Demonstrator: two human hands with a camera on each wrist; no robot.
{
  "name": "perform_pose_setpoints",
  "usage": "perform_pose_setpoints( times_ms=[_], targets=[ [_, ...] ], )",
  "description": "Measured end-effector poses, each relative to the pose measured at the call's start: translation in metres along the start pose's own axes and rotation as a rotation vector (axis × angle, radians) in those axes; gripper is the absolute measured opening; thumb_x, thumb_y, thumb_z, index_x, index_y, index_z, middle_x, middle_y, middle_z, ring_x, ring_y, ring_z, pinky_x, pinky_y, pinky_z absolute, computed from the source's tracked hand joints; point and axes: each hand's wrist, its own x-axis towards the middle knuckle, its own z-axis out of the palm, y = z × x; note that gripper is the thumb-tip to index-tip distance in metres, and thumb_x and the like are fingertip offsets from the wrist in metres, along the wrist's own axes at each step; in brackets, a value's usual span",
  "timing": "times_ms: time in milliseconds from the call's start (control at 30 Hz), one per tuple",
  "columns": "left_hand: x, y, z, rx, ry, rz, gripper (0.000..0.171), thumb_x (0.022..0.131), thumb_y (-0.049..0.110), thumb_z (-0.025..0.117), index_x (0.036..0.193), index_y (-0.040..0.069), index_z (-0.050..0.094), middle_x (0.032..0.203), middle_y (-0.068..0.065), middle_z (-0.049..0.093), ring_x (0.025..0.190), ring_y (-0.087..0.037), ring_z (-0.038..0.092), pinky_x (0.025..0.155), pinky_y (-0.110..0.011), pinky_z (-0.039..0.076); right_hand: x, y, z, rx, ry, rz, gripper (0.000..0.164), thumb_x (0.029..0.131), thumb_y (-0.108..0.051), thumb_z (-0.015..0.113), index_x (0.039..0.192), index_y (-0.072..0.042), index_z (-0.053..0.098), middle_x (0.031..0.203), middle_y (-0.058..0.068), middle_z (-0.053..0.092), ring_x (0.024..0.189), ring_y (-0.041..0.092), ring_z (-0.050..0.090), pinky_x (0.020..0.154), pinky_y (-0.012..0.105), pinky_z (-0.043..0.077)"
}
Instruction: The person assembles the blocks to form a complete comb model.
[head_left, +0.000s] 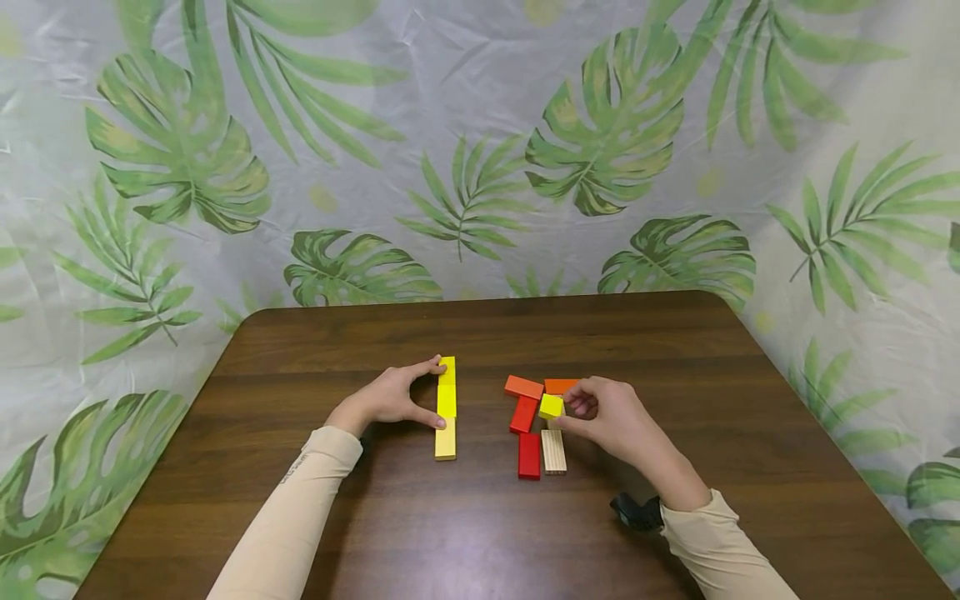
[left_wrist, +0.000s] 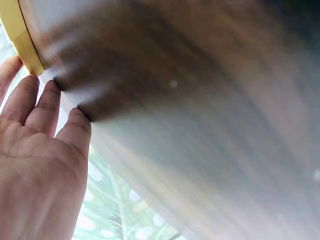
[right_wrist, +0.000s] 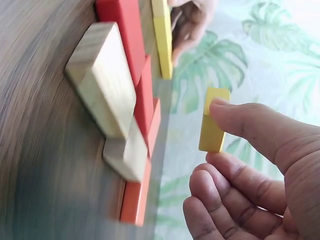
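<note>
In the head view three yellow blocks (head_left: pixel 446 402) lie end to end in a straight row, the nearest one paler. Against the row's left side my left hand (head_left: pixel 384 396) rests with thumb and forefinger spread apart, their tips touching it. The left wrist view shows my fingertips (left_wrist: pixel 35 82) at the end of the row. My right hand (head_left: pixel 611 417) pinches another yellow block (right_wrist: pixel 214 120) between thumb and forefinger, raised above the table, its other fingers loosely curled. Below it lie two red blocks (head_left: pixel 528 457), two orange blocks (head_left: pixel 523 386) and two plain wooden blocks (head_left: pixel 554 452), one mostly hidden.
The dark wooden table (head_left: pixel 480 533) has rounded far corners. Behind it hangs a pale curtain (head_left: pixel 480 108) with green leaf prints. A black strap (head_left: pixel 637 512) is on my right wrist beside the cream sleeve (head_left: pixel 723 542).
</note>
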Motion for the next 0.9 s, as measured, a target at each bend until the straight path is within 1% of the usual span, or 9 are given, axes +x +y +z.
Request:
perform_pose_setpoints(
  times_ms=[267, 367, 467, 533, 667, 767, 900],
  targets=[
    [0.001, 0.003, 0.0, -0.002, -0.003, -0.001, 0.101, 0.08, 0.054, 0.093, 0.165, 0.026, 0.045, 0.179, 0.003, 0.027, 0.165, -0.036, 0.029, 0.13, -0.059, 0.031, 0.006, -0.018, 0.02, 0.035, -0.036, -0.063, 0.032, 0.084, -0.019, 0.093, 0.103, -0.001, 0.075, 0.091, 0.005, 0.072, 0.082, 0.015, 0.065, 0.075, 0.022, 0.058],
    [0.002, 0.003, 0.001, -0.004, -0.001, 0.006, 0.101, 0.08, 0.054, 0.093, 0.165, 0.026, 0.045, 0.179, 0.003, 0.027, 0.164, -0.036, 0.029, 0.13, -0.06, 0.031, 0.007, -0.025, 0.03, 0.043, -0.062, -0.077, 0.029, 0.084, -0.018, 0.093, 0.101, -0.003, 0.075, 0.089, 0.003, 0.072, 0.081, 0.013, 0.064, 0.074, 0.022, 0.057],
    [0.003, 0.003, 0.003, -0.007, -0.007, 0.01, 0.101, 0.08, 0.055, 0.093, 0.165, 0.026, 0.045, 0.18, 0.002, 0.027, 0.164, -0.036, 0.029, 0.131, -0.06, 0.03, 0.008, -0.034, 0.041, 0.023, -0.096, -0.089, 0.028, 0.085, -0.019, 0.093, 0.1, -0.005, 0.076, 0.088, 0.001, 0.071, 0.08, 0.011, 0.063, 0.073, 0.021, 0.056],
    [0.002, 0.003, 0.004, -0.011, -0.011, 0.009, 0.102, 0.08, 0.056, 0.092, 0.165, 0.026, 0.045, 0.18, 0.002, 0.026, 0.164, -0.037, 0.029, 0.13, -0.061, 0.03, 0.009, -0.04, 0.048, 0.009, -0.119, -0.102, 0.027, 0.085, -0.02, 0.094, 0.1, -0.006, 0.076, 0.088, -0.001, 0.071, 0.08, 0.01, 0.062, 0.076, 0.021, 0.055],
    [0.001, 0.002, 0.004, -0.005, -0.002, 0.006, 0.101, 0.081, 0.056, 0.092, 0.165, 0.024, 0.046, 0.179, 0.0, 0.027, 0.164, -0.037, 0.031, 0.13, -0.062, 0.031, 0.011, -0.053, 0.065, -0.007, -0.16, -0.156, 0.026, 0.084, -0.02, 0.094, 0.097, -0.007, 0.076, 0.087, -0.001, 0.071, 0.08, 0.011, 0.064, 0.077, 0.022, 0.055],
    [0.0, 0.002, 0.003, 0.003, 0.006, 0.006, 0.101, 0.081, 0.055, 0.092, 0.165, 0.023, 0.046, 0.179, -0.001, 0.027, 0.163, -0.038, 0.031, 0.13, -0.062, 0.031, 0.011, -0.059, 0.076, -0.017, -0.18, -0.197, 0.025, 0.083, -0.02, 0.094, 0.095, -0.008, 0.077, 0.087, -0.001, 0.071, 0.08, 0.012, 0.064, 0.074, 0.022, 0.056],
    [0.0, 0.003, 0.001, -0.002, 0.011, 0.003, 0.1, 0.081, 0.053, 0.093, 0.165, 0.023, 0.046, 0.179, -0.001, 0.027, 0.163, -0.038, 0.031, 0.129, -0.063, 0.031, 0.012, -0.066, 0.088, -0.04, -0.203, -0.226, 0.024, 0.083, -0.022, 0.095, 0.095, -0.009, 0.078, 0.087, -0.002, 0.071, 0.079, 0.01, 0.064, 0.074, 0.022, 0.057]
  ],
)
